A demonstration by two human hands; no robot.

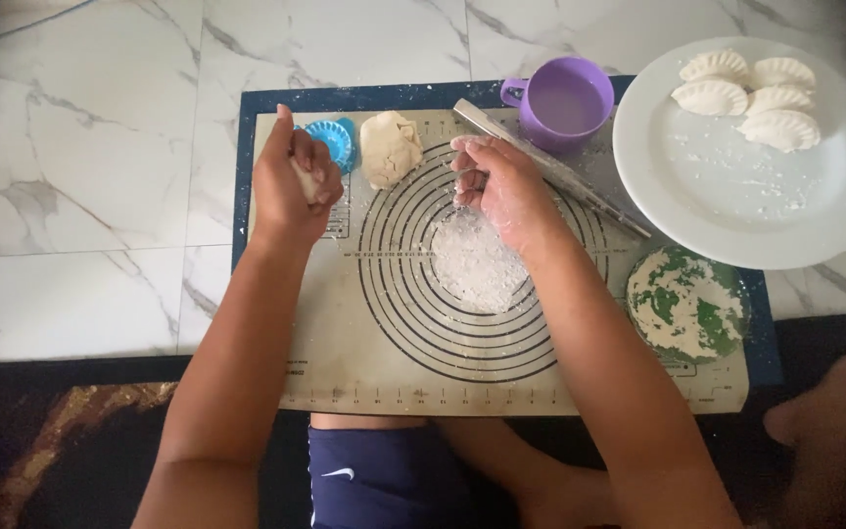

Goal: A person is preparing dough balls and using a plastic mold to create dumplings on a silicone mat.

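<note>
1. Over the mat's upper left corner, the left hand [291, 186] is curled closed around a small dough piece [307, 182], pale and partly hidden by fingers
2. Rightward, the floury right hand [496, 186] hovers loosely half-open and empty above the flour patch [475, 263]
3. Between both hands, nearer the left, lies the larger dough lump [390, 148]

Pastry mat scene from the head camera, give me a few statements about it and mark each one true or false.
1. The left hand is closed around a small piece of dough. True.
2. The white plate holds five shaped dumplings. True.
3. The purple cup lies tipped on its side. False: it stands upright at the mat's top edge.
4. The right hand holds the rolling pin. False: its fingers are pinched above the floured patch; the pin lies on the mat.
</note>
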